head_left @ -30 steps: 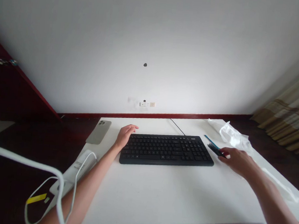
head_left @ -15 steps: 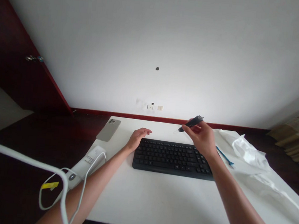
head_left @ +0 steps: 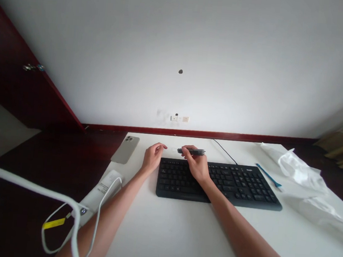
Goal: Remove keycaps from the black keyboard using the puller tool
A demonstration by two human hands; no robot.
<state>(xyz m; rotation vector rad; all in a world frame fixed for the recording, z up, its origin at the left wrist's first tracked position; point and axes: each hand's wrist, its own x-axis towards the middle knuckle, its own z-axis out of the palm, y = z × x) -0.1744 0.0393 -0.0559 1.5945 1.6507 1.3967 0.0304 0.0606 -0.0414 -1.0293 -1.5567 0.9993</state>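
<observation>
A black keyboard [head_left: 238, 185] lies across the middle of a white table [head_left: 179, 234]. My right hand [head_left: 196, 165] hovers over the keyboard's far left part, fingers closed round a slim dark tool [head_left: 194, 151] with a pale tip that points left. My left hand [head_left: 153, 157] rests at the keyboard's far left corner, fingers loosely curled and apart, its fingertips close to the tool's pale tip, holding nothing that I can see.
A phone [head_left: 125, 149] lies face down at the table's far left edge. A white device [head_left: 100, 190] with a white cable [head_left: 32, 190] sits at the left. A blue tool [head_left: 268, 176] and crumpled white plastic [head_left: 300, 173] lie at the right.
My right hand picked the dark tool up from the right of the keyboard and carried it leftwards to the far left corner, close to my left hand. The view shifted left.
</observation>
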